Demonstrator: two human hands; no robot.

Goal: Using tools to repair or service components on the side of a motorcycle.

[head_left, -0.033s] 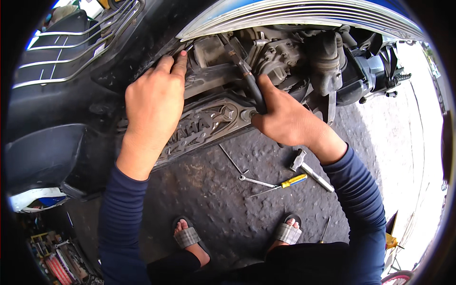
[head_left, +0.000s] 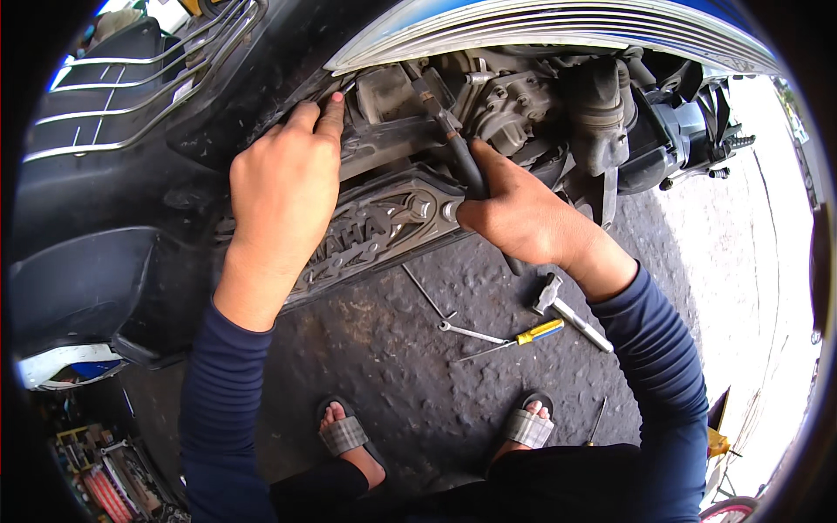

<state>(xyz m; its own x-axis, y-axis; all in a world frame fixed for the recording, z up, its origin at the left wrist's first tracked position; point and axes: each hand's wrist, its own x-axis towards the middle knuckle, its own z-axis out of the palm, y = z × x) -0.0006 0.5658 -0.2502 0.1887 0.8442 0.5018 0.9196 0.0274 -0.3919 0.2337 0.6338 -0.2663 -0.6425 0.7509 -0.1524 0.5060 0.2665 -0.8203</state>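
Observation:
I crouch beside a scooter lying on its side, its grey engine case (head_left: 384, 231) facing me. My left hand (head_left: 283, 187) rests flat on the edge of the black body panel (head_left: 218, 105). Its fingertips press at the seam above the engine, and it holds nothing. My right hand (head_left: 523, 218) is closed around the black handle of a long driver tool (head_left: 462, 161). The tool's metal shaft runs up and left into the engine parts under the blue body trim (head_left: 540, 35).
On the rough asphalt between my sandalled feet and the engine lie a thin rod (head_left: 425, 292), a wrench (head_left: 471, 332), a yellow-handled screwdriver (head_left: 539, 330) and a small hammer (head_left: 567, 311). An open toolbox (head_left: 96, 475) sits lower left. A chrome rack (head_left: 131, 78) is upper left.

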